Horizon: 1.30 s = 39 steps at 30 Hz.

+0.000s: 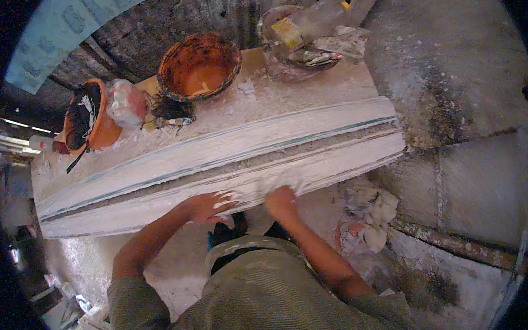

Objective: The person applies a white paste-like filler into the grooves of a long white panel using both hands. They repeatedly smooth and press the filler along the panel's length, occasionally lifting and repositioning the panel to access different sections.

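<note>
Two long, white-coated, curved panels (215, 146) lie side by side on the table, with a narrow dusty gap between them. Dark green and brown lines run along their edges. My left hand (209, 208) rests at the edge of the near panel (329, 160), its whitened fingers spread apart and holding nothing. Farther right, my right hand (282, 203) is closed over the same panel's near edge. A pale, motion-smeared shape shows just beyond its fingers; what it is cannot be made out.
An orange bowl-like tub (206, 78) stands at the back of the dusty table (355, 82). Left of it are a tipped orange container (103, 122) and a stuffed clear plastic bag (125, 103). A clear bottle (319, 20) lies over a cluttered basin at the back right. Crumpled pale sacking (374, 213) sits low on the right.
</note>
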Available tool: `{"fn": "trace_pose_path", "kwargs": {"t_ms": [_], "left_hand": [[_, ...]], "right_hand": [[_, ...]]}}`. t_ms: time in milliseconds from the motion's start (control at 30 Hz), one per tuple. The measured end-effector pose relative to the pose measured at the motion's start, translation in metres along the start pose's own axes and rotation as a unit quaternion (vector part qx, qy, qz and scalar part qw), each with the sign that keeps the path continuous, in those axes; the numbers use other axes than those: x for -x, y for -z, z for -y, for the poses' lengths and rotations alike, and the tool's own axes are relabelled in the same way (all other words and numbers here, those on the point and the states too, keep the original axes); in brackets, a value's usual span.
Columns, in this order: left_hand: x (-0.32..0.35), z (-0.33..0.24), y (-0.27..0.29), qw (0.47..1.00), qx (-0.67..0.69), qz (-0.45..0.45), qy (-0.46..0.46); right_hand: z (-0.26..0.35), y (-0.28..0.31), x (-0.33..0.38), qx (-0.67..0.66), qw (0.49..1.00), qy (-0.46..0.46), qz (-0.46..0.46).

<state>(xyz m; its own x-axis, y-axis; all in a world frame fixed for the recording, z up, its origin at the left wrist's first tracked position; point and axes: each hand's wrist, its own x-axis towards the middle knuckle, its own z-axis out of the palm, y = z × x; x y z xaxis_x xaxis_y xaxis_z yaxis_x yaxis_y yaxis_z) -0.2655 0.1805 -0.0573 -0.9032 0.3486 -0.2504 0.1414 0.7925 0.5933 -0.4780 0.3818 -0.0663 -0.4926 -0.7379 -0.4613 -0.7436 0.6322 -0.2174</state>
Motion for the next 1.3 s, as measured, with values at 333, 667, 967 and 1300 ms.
{"fn": "trace_pose_path", "kwargs": {"t_ms": [333, 667, 967, 1300], "left_hand": [[-0.021, -0.009, 0.001, 0.997, -0.034, -0.056, 0.028], [-0.253, -0.038, 0.021, 0.997, -0.030, -0.068, -0.015], [-0.406, -0.052, 0.017, 0.978, 0.044, -0.187, -0.082], [-0.189, -0.017, -0.006, 0.990, 0.036, -0.108, -0.087]], "right_hand": [[0.004, 0.021, -0.019, 0.006, 0.999, -0.019, -0.031], [-0.325, 0.043, -0.126, 0.134, 0.966, -0.214, -0.062], [-0.552, 0.078, -0.171, 0.246, 0.939, -0.194, -0.145], [-0.281, 0.006, -0.094, 0.254, 0.952, -0.113, -0.130]]}}
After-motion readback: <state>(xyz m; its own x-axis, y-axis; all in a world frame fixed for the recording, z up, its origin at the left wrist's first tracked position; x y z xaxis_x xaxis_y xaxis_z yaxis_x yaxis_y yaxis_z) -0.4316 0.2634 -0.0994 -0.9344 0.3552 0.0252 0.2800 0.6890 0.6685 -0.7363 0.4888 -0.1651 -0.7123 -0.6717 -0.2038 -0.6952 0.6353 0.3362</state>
